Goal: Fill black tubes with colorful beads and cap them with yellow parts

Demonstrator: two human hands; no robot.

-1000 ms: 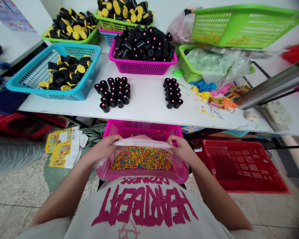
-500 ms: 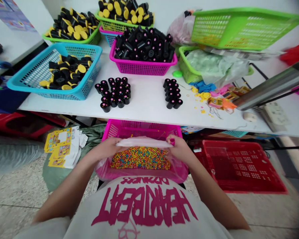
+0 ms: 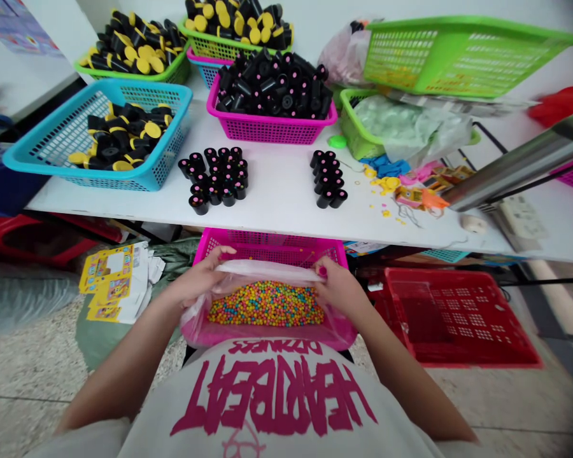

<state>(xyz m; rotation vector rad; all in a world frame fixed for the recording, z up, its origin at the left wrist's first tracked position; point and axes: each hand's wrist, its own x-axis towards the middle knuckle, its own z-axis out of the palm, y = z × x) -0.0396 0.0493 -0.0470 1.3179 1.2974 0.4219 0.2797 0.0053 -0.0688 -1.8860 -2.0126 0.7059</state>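
Both hands work at the top edge of a clear plastic bag sitting at 6 o'clock in the person's lap, filled with small multicoloured beads. The left hand pinches the bag's upper rim between thumb and fingers at about 7 o'clock, and the right hand pinches the same rim at about 5 o'clock, so the mouth of the bag stretches taut between them. A small pink cylinder shows at the right hand's fingertips, too small to make out clearly. Behind the bag, and touching it, is a pink plastic basket. Beyond that runs a white table bearing two groups of upright black tubes with pink dots, one at 12 o'clock and another at 1 o'clock. Farther off at 12 o'clock, a magenta basket is heaped with more of those tubes, and a blue basket at 11 o'clock holds black tubes with yellow caps. Printed yellow cards lie low at 9 o'clock, and an empty-looking red basket sits on the floor at 4 o'clock
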